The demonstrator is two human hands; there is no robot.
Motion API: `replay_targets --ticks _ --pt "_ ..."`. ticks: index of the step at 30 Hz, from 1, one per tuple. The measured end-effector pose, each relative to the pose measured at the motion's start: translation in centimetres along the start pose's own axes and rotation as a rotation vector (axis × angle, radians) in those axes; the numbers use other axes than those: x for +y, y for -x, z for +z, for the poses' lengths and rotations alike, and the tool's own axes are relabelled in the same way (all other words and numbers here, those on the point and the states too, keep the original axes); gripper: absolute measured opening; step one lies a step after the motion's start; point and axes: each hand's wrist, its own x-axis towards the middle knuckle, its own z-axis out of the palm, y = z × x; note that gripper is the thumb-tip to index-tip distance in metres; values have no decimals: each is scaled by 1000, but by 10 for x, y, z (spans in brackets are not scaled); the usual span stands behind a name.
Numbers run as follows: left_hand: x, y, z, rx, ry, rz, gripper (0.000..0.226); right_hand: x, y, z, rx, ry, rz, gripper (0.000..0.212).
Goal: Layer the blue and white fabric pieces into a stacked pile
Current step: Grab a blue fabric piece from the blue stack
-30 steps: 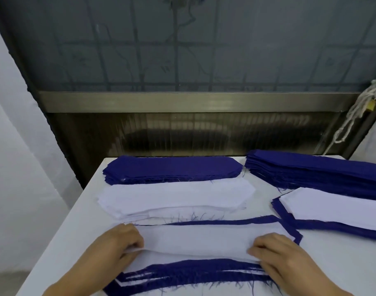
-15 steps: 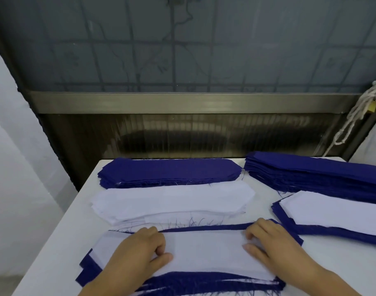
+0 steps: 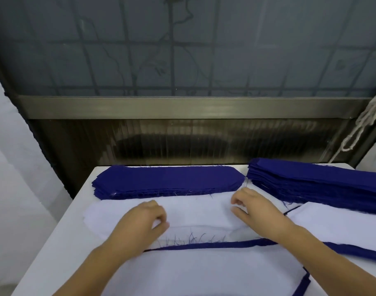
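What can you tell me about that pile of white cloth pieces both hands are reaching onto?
The stack of white fabric pieces lies flat mid-table: thin, long cut shapes with angled ends, edges slightly uneven. It sits just in front of a dark blue stack, loose blue threads along its near edge. The left hand and right hand rest on it, fingers curled at the top layer.

A white table (image 3: 54,242) stands against a window (image 3: 182,50) of frosted grey-blue glass, behind which the dark bars of a grille and some thin branching lines show faintly. Below the glass runs a brushed metal rail (image 3: 182,107), and under it a dark ribbed panel (image 3: 182,142) with a dull sheen — both span the width of the table. White wall (image 3: 9,167) fills the left side, and at the far right a pale knotted cord (image 3: 362,124) hangs down.
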Motion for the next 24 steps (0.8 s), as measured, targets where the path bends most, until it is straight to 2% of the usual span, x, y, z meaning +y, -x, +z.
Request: replay_targets --ticks 6,9,12,16,24 --pt "13 -79 15 174 71 11 28 -9 -78 20 78 -70 71 16" --pt "11 -102 20 105 129 -44 39 -2 -95 30 32 -45 124 20" --pt "5 -111 27 38 137 -69 37 4 -101 37 7 -39 153 16" --pt "3 -120 31 46 134 -74 34 9 -110 36 -21 -107 149 8" --pt "8 -131 27 17 78 -83 34 12 -123 26 -125 -281 195 15"
